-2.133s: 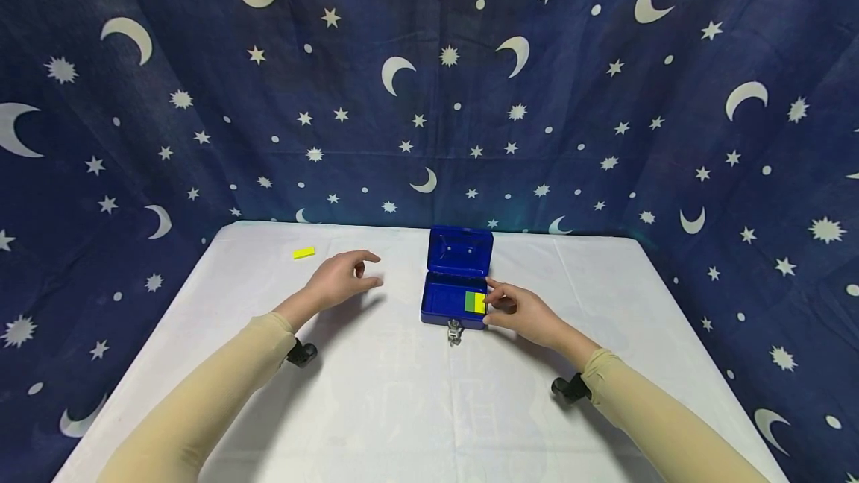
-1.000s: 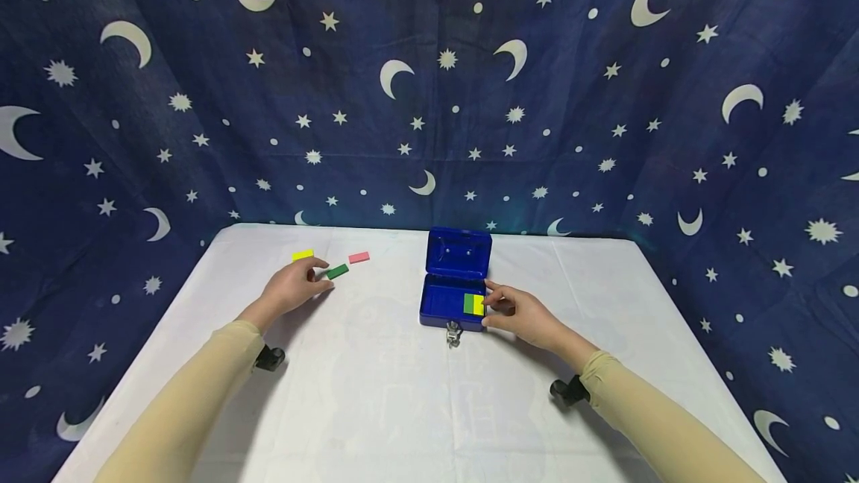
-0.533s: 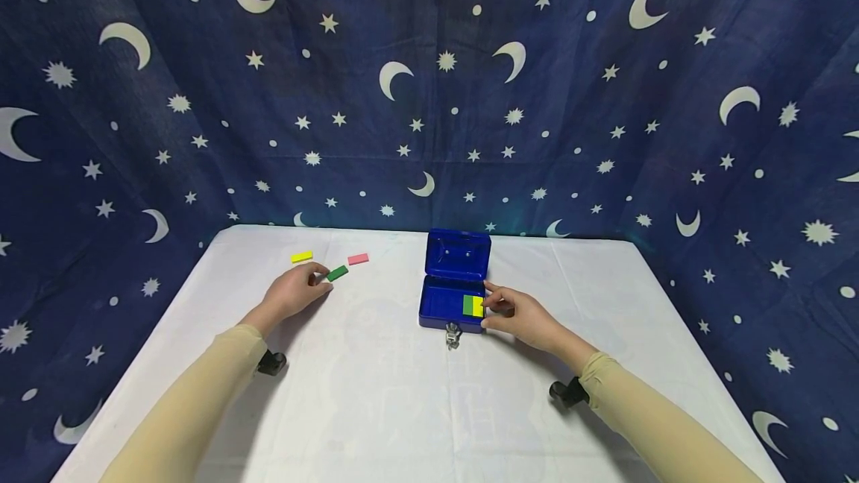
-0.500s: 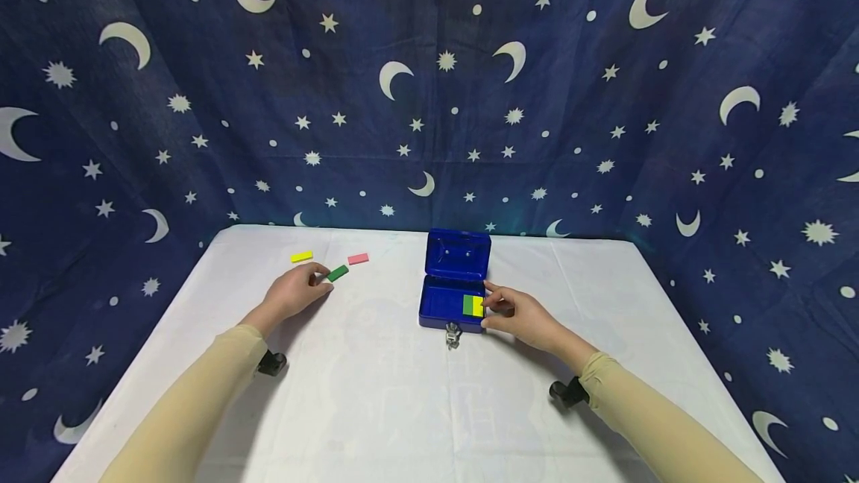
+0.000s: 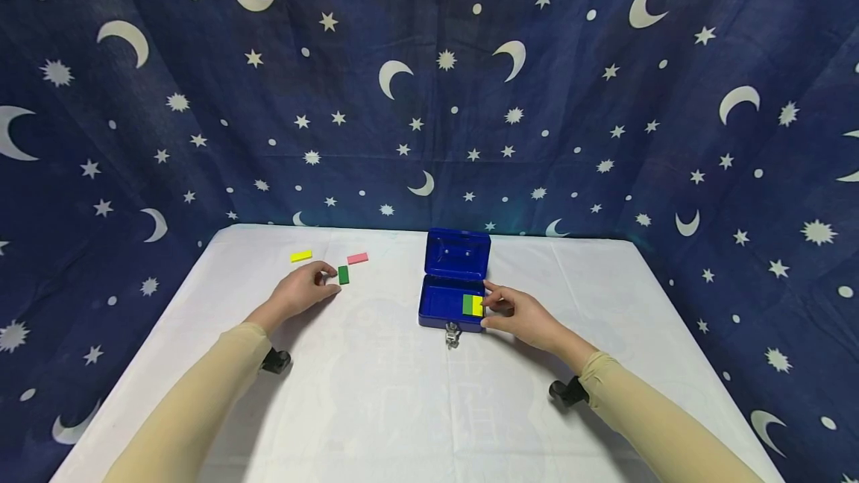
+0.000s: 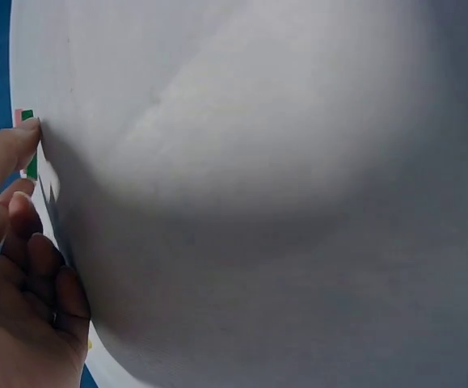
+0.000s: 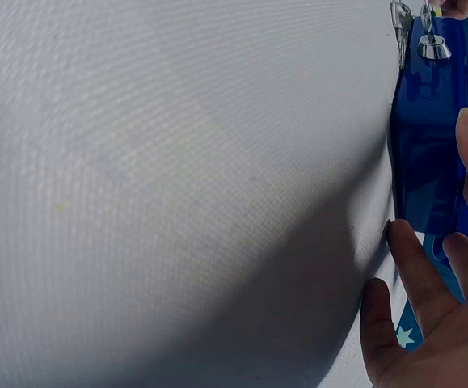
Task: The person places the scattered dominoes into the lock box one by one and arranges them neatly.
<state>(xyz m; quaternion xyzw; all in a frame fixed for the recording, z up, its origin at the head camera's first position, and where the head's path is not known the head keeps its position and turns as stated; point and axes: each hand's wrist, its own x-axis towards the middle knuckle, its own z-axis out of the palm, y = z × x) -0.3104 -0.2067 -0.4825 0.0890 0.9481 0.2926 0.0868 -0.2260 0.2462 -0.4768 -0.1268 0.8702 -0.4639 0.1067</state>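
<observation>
In the head view my left hand [image 5: 300,291] is at the left of the table, its thumb and index finger apart. A small green block [image 5: 344,275] lies right at its fingertips; the thumb hides part of this block in the left wrist view. Just behind lie a pink block [image 5: 358,258] and a yellow block [image 5: 301,256]. My right hand [image 5: 526,314] rests at the right side of a blue cash box [image 5: 439,320], fingers and thumb spread along its wall. The box's lid [image 5: 458,253] is raised. Inside, a green block [image 5: 467,305] and a yellow block [image 5: 477,305] lie side by side.
Keys [image 5: 452,335] hang from the lock at the box's front. A white cloth covers the table [image 5: 403,408]. Behind it hangs a dark blue curtain [image 5: 362,43] with moons and stars, wrapping both sides.
My left hand moved left from mid-table to the blocks, uncovering the green and pink ones. It then shifted slightly right, and the green block turned from slanted to lengthwise. My right hand stayed put.
</observation>
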